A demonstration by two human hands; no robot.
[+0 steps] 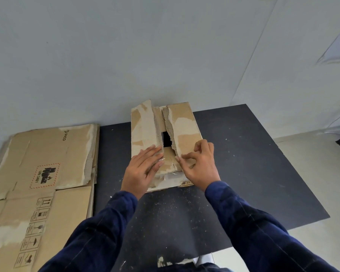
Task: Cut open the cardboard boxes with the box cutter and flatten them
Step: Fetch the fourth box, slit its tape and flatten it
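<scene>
A worn brown cardboard box (185, 122) stands on the black mat (253, 163) against the white wall. Its two top flaps are parted along the middle, with torn edges and a dark gap between them. My left hand (141, 169) lies flat with straight fingers on the near end of the left flap. My right hand (198, 163) has its fingers curled and pinches the torn near edge of the right flap. No box cutter is visible in the view.
Flattened cardboard boxes (39, 173) with printed shipping symbols lie stacked on the floor at the left, touching the mat's left edge. Small cardboard crumbs dot the mat. Pale floor lies to the right, with a cable along the wall.
</scene>
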